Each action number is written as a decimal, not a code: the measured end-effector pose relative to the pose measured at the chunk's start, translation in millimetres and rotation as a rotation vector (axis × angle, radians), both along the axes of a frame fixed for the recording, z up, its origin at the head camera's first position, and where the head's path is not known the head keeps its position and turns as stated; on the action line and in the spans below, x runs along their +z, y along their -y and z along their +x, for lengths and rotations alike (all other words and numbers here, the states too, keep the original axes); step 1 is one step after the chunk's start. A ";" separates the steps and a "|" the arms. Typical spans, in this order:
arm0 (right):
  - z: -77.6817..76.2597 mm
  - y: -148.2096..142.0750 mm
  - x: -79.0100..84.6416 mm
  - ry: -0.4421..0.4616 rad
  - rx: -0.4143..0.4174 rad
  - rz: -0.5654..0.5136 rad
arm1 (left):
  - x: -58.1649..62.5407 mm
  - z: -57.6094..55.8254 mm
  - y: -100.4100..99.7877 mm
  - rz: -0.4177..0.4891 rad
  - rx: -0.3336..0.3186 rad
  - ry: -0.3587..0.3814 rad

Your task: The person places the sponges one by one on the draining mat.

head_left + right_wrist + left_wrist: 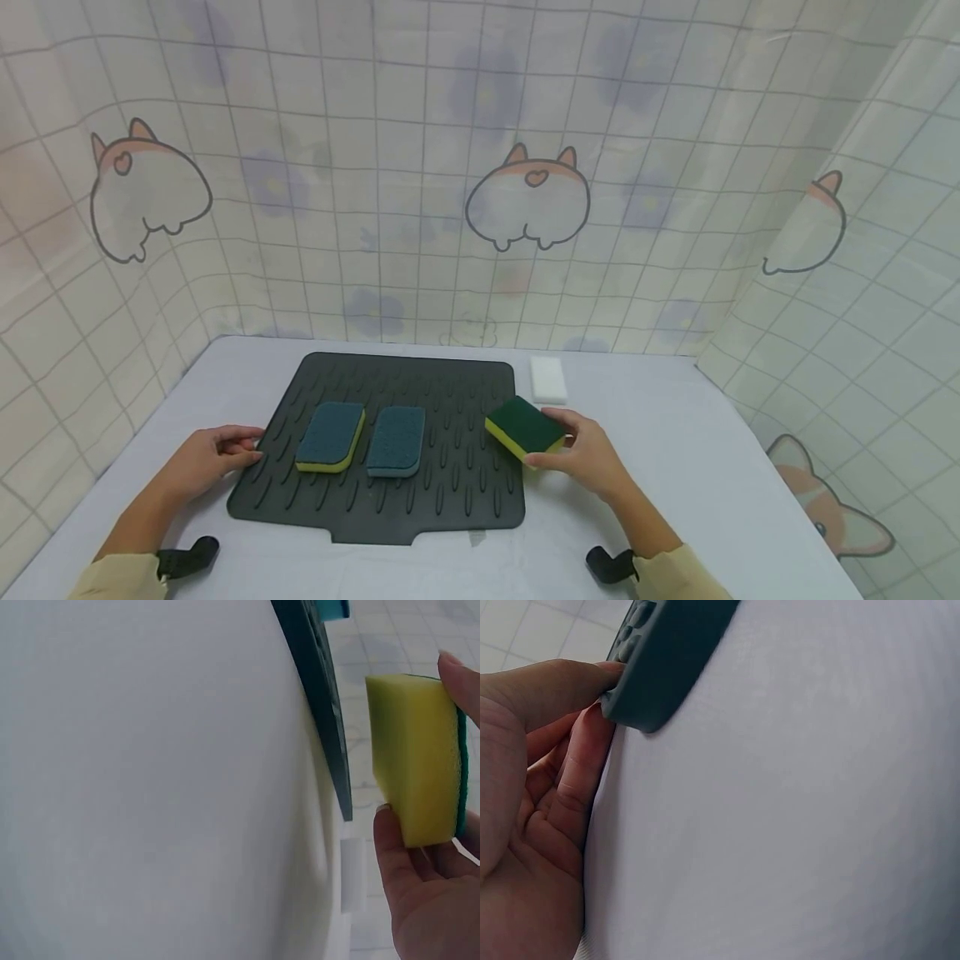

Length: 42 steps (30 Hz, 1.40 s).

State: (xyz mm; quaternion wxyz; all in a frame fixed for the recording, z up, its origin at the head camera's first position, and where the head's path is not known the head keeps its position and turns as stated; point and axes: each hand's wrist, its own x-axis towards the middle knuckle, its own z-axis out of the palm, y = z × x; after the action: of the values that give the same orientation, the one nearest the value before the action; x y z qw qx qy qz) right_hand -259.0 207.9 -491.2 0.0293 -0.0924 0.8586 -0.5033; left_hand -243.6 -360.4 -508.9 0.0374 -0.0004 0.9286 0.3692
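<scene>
My right hand (588,454) grips a yellow sponge with a dark green scouring side (527,427), thumb and fingers at its edges. The sponge is tilted, scouring side up, and held above the right edge of a dark ridged drying mat (450,379). In the right wrist view the yellow sponge (420,765) shows clear air between it and the mat. At the mat's left edge, my left hand (206,458) pinches the rim, with the thumb on top. Two more sponges lie on the mat: a yellow one with a blue-grey top (330,435) and a blue one (396,442).
A white block (548,380) lies on the white-covered table (660,417) just beyond the mat's back right corner. Tile-patterned curtains (420,275) enclose the back and sides. The mat has a short lip (371,537) at its front edge.
</scene>
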 end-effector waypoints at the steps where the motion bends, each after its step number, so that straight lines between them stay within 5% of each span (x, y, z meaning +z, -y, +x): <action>1: 0.0 1.8 -0.1 0.001 -0.003 -0.001 | -0.1 0.2 0.0 0.000 0.000 -0.001; 42: -5.3 58.0 -4.9 0.037 -0.107 0.045 | 3.0 2.1 -3.0 0.007 0.007 0.004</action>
State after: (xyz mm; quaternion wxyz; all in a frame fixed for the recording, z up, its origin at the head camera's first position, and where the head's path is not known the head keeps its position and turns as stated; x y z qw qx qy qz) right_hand -264.3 149.8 -496.1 0.0203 -0.0366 0.8726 -0.4866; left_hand -241.5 -357.4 -505.9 0.0379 -0.0045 0.9272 0.3725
